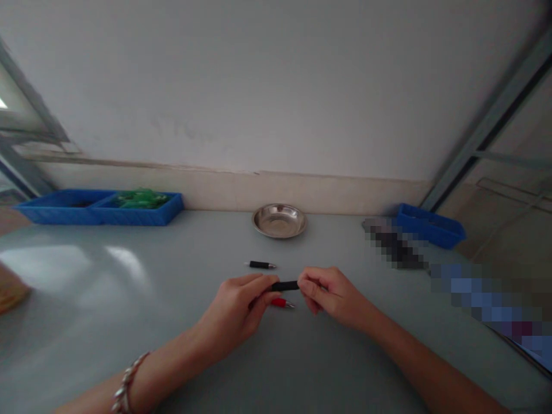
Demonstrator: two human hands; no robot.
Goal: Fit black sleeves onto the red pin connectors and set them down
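Both my hands hold a black pen barrel (285,286) level above the table. The fingers of my left hand (242,299) pinch its left end. At the other end, my right hand (328,289) closes thumb and fingers on the tip, which is hidden. A red pen part (282,303) with a silvery tip shows just below the barrel beside my left thumb; whether it lies on the table or is in that hand, I cannot tell. Slightly farther back, a short black pen part (261,265) with a metal tip lies on the table.
A round metal dish (279,221) stands by the wall behind my hands. At the back left is a divided blue tray (133,217) with green items (142,198) inside. A smaller blue tray (431,227) sits at the back right, near a blurred-out area along the right edge.
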